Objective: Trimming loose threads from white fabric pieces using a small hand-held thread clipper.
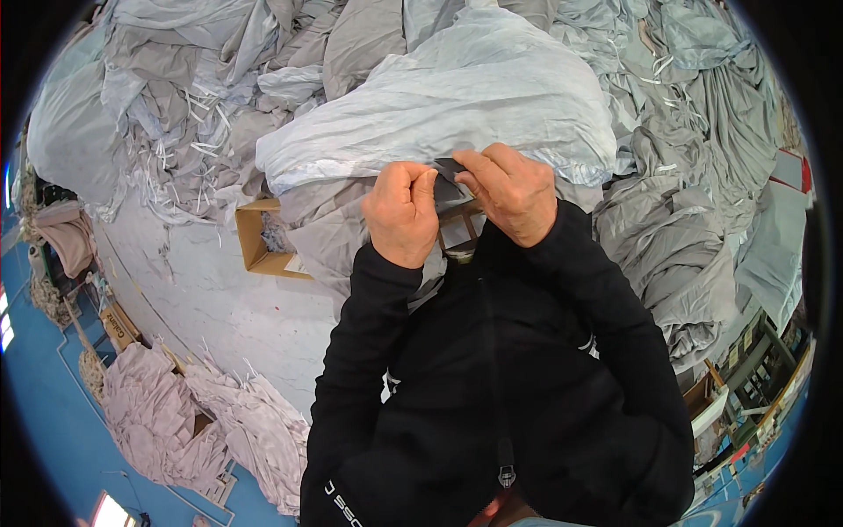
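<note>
Two-handed, pinching a small dark piece (449,165) between thumb and fingers of left hand (401,213) and right hand (515,195); holding it by the near edge of pale blue-grey fabric (457,97), right of an open cardboard box (251,239).

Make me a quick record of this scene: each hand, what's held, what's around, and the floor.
Left hand: pinching a small dark piece
Right hand: pinching the same piece
Held piece: between both hands; exact kind unclear
Beyond hands: large pale fabric
Left of hands: open cardboard box
Right side: heaped grey fabric
Lower left: pinkish fabric
Floor: blue
</note>
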A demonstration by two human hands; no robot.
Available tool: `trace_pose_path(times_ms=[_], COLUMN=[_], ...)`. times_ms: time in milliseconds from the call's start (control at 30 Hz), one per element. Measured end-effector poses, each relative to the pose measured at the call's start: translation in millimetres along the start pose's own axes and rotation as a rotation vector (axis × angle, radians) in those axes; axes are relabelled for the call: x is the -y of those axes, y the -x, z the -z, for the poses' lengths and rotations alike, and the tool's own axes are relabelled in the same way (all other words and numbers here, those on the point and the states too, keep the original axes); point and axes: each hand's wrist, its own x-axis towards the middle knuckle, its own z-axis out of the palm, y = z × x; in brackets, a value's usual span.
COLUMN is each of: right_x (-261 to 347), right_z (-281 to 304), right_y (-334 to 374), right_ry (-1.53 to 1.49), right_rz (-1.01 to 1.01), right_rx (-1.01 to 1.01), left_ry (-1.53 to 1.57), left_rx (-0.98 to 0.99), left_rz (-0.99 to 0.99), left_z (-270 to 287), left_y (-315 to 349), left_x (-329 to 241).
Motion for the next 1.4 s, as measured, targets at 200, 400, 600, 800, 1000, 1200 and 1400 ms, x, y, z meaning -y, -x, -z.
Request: trace_pose_path(times_ms=[200, 400, 600, 800, 1000, 1200, 1400], right_x=[-2, -16, -30, -38, -33, -30, -30], right_z=[8, 40, 73, 81, 71, 58, 55], right_y=[0, 9, 22, 39, 43, 39, 37], right_ry=[-0.127, -0.190, -0.064, 0.049, 0.104, 0.066, 0.019], right_rz=[-0.038, -0.255, -0.313, -0.286, -0.295, -0.376, -0.353], right_rx=[-0.052, -0.109, -0.069, -0.010, -0.016, -0.080, -0.122], left_ry=[-0.046, -0.190, -0.933, -1.564, -0.766, 0.690, 1.362], left_rx=[-0.075, -0.512, -0.442, -0.260, -0.232, 0.299, 0.162], left_rz=[-0.021, 0.222, 0.428, 0.264, 0.141, 0.503, 1.138], left_z=[24, 153, 301, 287, 193, 73, -17], left_y=[4, 37, 90, 83, 19, 19, 9], left_x=[-7, 50, 193, 197, 72, -19, 2])
